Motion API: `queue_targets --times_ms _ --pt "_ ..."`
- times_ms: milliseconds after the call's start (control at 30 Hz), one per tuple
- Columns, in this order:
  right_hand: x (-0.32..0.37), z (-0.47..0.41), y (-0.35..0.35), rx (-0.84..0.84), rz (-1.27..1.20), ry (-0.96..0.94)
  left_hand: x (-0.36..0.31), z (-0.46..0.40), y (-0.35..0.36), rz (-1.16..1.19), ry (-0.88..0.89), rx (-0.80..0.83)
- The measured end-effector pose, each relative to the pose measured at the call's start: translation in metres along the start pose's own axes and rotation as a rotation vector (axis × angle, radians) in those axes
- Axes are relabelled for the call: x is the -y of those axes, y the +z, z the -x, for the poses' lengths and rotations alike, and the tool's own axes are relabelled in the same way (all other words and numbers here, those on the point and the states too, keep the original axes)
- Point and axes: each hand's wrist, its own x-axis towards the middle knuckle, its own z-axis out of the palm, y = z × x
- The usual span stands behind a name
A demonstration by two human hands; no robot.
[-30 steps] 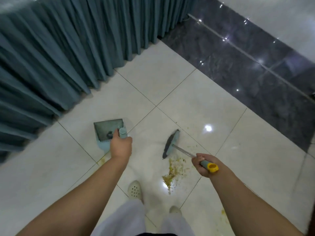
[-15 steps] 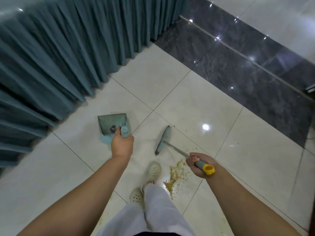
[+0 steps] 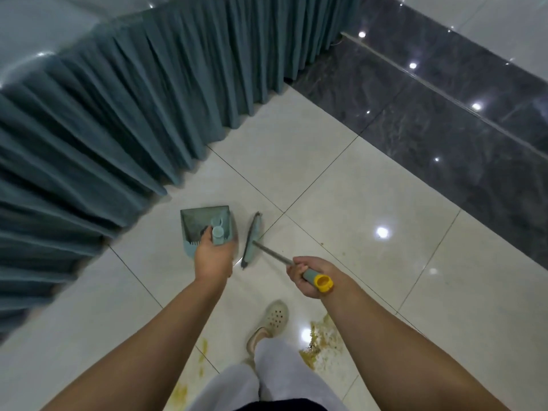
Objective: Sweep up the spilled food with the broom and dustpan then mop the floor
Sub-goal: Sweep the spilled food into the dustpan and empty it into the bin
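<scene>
We see the left hand (image 3: 213, 259) with its fingers curled tight round the pale teal handle of the dustpan (image 3: 204, 225), which hangs just left of centre in the frame, its open tray turned toward the upper edge. The right hand (image 3: 308, 275) grips the grey-green, yellow-capped end of the broom (image 3: 267, 250); the metal shaft runs up and left from that fist to the narrow teal brush head, which sits just beside the dustpan's right edge, though we cannot tell whether the two touch. We count one dustpan, one broom and two bare forearms. The spilled food (image 3: 321, 341) lies in the lower right of centre on the cream floor tiles (image 3: 370, 292), a yellowish crumbly patch partly hidden behind the right forearm, with smaller yellow smears (image 3: 203, 348) at lower centre-left. One pale perforated shoe (image 3: 274, 317) shows between the arms, above light trouser legs (image 3: 278, 378) at the bottom edge. A pleated teal curtain (image 3: 118, 129) fills the upper left, close behind the dustpan, and a band of dark glossy tile (image 3: 444, 129) crosses the upper right.
</scene>
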Motion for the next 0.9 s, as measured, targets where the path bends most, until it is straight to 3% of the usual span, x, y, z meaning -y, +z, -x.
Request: queue_targets --times_ms 433,900 --pt "0.099 0.048 -0.064 -0.042 -0.193 -0.149 -0.057 -0.021 0.092 -0.083 0.054 0.129" --pt "0.061 0.098 -0.158 -0.045 -0.692 -0.295 -0.081 -0.012 0.191 -0.262 0.178 0.485"
